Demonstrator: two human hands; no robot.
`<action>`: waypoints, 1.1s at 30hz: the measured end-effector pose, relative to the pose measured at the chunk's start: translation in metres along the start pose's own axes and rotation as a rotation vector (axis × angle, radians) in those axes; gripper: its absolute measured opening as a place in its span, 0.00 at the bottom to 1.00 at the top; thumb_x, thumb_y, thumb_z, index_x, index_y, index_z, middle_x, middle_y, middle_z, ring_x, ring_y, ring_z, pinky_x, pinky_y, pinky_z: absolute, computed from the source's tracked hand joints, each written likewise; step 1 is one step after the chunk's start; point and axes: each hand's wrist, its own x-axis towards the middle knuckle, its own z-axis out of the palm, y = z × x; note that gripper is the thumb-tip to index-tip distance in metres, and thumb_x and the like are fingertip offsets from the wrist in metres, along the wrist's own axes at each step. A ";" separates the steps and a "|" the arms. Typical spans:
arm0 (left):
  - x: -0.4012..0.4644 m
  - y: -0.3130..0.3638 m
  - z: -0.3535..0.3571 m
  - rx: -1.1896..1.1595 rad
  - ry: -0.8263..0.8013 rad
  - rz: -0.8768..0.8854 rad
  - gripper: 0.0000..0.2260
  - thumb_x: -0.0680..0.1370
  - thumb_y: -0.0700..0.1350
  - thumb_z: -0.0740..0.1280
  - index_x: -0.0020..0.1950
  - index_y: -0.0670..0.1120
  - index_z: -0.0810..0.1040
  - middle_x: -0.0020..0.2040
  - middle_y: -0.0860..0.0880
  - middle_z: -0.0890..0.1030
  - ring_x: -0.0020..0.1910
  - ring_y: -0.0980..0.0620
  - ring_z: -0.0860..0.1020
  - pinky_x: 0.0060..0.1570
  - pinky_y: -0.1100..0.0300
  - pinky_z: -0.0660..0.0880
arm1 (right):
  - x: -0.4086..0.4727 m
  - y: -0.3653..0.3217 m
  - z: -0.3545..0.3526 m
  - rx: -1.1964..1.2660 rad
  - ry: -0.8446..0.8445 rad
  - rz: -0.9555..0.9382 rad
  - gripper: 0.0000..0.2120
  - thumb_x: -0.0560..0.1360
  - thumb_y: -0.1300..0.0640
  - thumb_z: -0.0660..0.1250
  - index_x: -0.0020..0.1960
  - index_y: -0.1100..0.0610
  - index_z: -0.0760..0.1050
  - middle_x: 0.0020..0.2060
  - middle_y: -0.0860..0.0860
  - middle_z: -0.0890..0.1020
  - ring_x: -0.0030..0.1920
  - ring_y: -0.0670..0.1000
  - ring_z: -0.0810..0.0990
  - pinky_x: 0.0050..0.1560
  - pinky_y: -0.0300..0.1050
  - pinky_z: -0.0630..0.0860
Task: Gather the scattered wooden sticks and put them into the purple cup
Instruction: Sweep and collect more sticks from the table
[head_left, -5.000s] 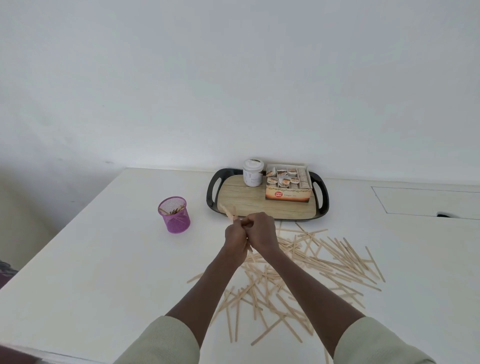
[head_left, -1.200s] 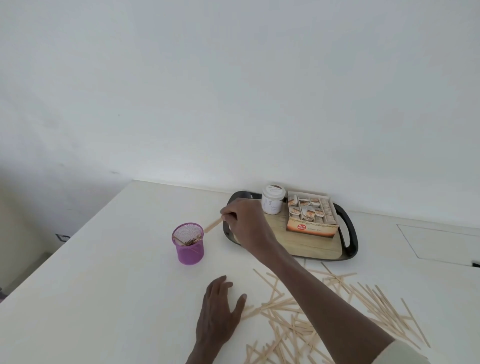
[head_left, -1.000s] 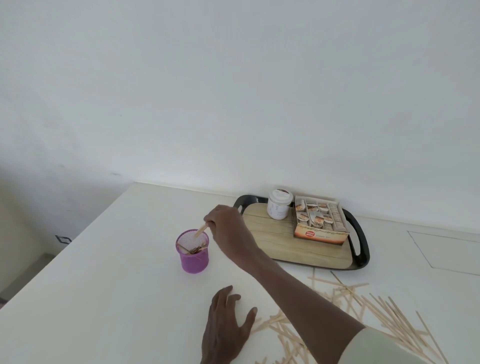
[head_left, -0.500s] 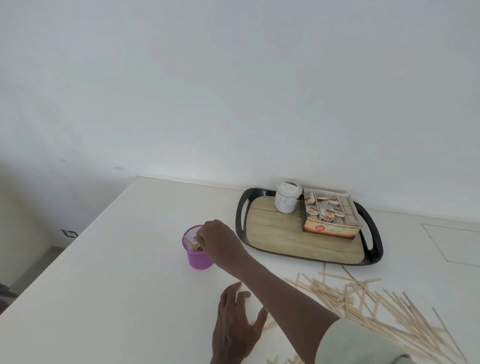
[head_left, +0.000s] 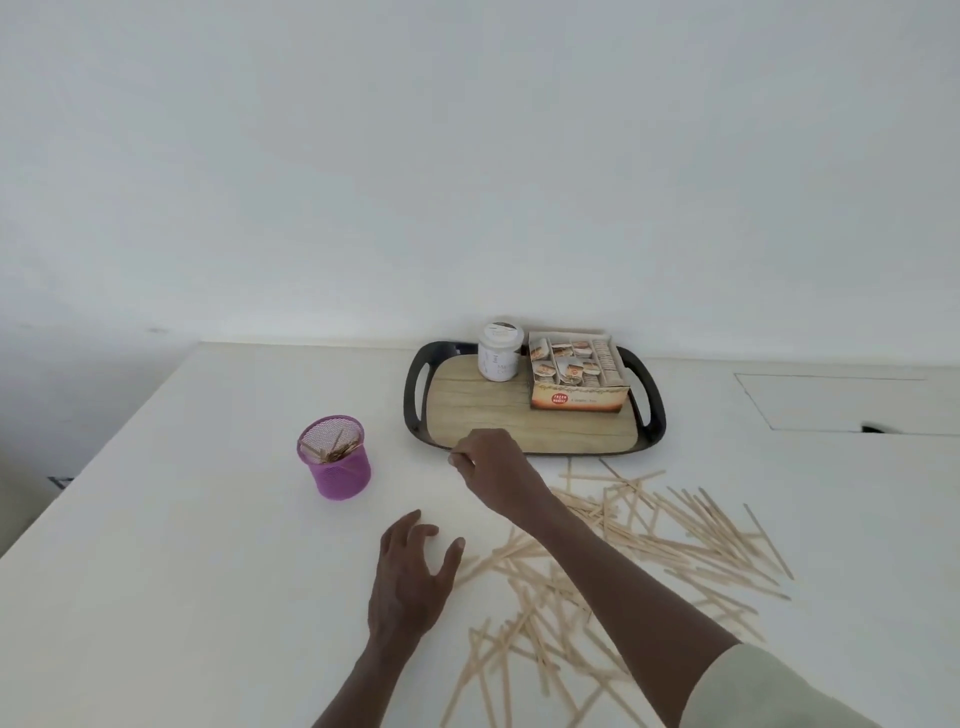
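Note:
The purple mesh cup (head_left: 340, 475) stands on the white table (head_left: 182, 545) with several wooden sticks (head_left: 332, 449) inside it. Many more scattered sticks (head_left: 654, 535) lie spread over the table to the right and in front. My right hand (head_left: 491, 470) hovers between the cup and the tray, to the right of the cup, with its fingers curled and no stick visible in it. My left hand (head_left: 413, 577) rests flat on the table with fingers spread, just left of the stick pile.
A black-handled tray (head_left: 415, 395) with a wooden base sits behind the sticks, carrying a white jar (head_left: 500, 352) and an open box of sachets (head_left: 574, 376). The table's left edge (head_left: 104, 447) runs diagonally. A hatch outline (head_left: 831, 402) marks the far right.
My right hand carried sticks to the cup, dropped them in, and has pulled back to the right without them. My left hand stayed flat on the table.

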 end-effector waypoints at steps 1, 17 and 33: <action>0.000 0.001 -0.001 -0.004 -0.013 -0.019 0.17 0.75 0.58 0.71 0.55 0.47 0.79 0.67 0.47 0.76 0.69 0.49 0.71 0.62 0.55 0.73 | -0.008 0.013 -0.006 0.009 0.000 0.040 0.15 0.79 0.59 0.64 0.35 0.64 0.76 0.34 0.53 0.80 0.37 0.51 0.77 0.41 0.46 0.73; -0.002 0.049 0.000 -0.013 -0.240 -0.174 0.27 0.79 0.61 0.63 0.68 0.42 0.73 0.69 0.44 0.74 0.70 0.46 0.70 0.66 0.54 0.67 | -0.123 0.217 -0.102 -0.306 0.176 0.800 0.21 0.76 0.49 0.68 0.61 0.65 0.75 0.60 0.65 0.75 0.64 0.64 0.70 0.62 0.57 0.71; -0.033 0.108 0.033 0.135 -0.422 -0.023 0.41 0.71 0.70 0.65 0.75 0.46 0.64 0.74 0.47 0.69 0.73 0.47 0.66 0.67 0.52 0.69 | -0.173 0.223 -0.089 -0.250 -0.088 0.602 0.21 0.78 0.47 0.68 0.61 0.62 0.75 0.61 0.58 0.74 0.65 0.59 0.71 0.64 0.53 0.71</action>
